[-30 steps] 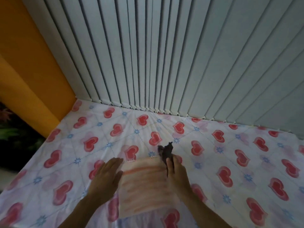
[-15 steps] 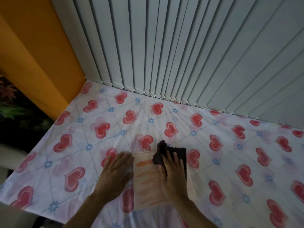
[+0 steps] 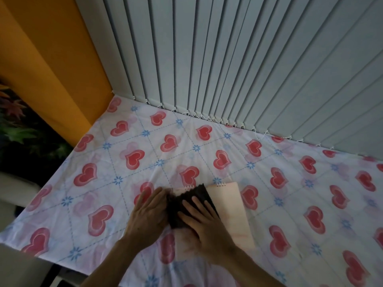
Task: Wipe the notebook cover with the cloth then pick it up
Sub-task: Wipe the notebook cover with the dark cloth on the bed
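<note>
Notebook [image 3: 232, 212] lies flat near my edge of the heart tablecloth [image 3: 103, 168]. My right hand [image 3: 204, 226] presses the dark cloth [image 3: 189, 200] flat on its cover, fingers spread, gripping nothing. Since 1 second ago the cloth has slid left across the cover, so wiping is well along. My left hand [image 3: 148, 214] rests open beside the left edge. Room is wide all around, blinds [image 3: 228, 59] far behind.

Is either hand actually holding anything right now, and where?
Nothing is gripped. The right hand presses flat on the cloth; the left hand lies flat beside the notebook.
</note>
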A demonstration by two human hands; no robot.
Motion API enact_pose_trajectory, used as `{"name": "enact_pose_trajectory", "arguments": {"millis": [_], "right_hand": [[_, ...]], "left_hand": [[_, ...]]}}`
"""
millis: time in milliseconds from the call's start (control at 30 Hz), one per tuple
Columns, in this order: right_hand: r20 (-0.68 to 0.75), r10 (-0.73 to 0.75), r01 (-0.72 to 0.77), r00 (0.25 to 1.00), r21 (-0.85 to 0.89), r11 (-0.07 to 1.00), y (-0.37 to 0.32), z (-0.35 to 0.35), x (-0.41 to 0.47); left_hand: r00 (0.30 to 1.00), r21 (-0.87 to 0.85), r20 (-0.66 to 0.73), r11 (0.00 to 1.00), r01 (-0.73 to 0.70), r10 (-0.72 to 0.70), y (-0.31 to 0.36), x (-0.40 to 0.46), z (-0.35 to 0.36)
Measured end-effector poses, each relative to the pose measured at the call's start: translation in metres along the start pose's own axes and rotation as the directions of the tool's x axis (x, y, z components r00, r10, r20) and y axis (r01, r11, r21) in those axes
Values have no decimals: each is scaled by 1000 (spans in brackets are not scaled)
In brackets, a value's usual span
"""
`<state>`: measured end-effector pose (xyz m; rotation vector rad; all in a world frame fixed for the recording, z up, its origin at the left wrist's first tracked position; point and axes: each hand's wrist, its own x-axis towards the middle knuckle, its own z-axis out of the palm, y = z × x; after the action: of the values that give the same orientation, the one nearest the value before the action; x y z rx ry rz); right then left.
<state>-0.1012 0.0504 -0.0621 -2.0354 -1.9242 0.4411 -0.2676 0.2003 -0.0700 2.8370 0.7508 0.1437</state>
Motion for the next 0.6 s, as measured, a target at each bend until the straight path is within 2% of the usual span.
{"name": "enact_pose_trajectory", "arguments": {"millis": [67, 100, 200, 333, 433, 600], "right_hand": [[-10, -14, 14, 1000, 10, 1000, 20, -9, -23], [-44, 24, -23, 999, 14, 1000, 31, -14, -34], [-161, 236, -233, 958, 34, 972, 55, -28, -56], [-171, 392, -403, 904, -38, 914, 31, -19, -31], [-150, 376, -381, 914, -7, 924, -8, -3, 5], [-66, 240, -239, 969, 15, 971, -33, 10, 20]], "left_hand": [[1000, -54, -31, 999, 0, -2, 0, -1, -2], [999, -68, -39, 998, -2, 0, 0, -1, -2], [999, -60, -36, 998, -2, -1, 3, 1, -1], [1000, -46, -1, 999, 5, -5, 1, 2, 3], [1000, -26, 20, 999, 25, -24, 1, 2, 4], [999, 13, 21, 999, 42, -42, 3, 1, 2]]}}
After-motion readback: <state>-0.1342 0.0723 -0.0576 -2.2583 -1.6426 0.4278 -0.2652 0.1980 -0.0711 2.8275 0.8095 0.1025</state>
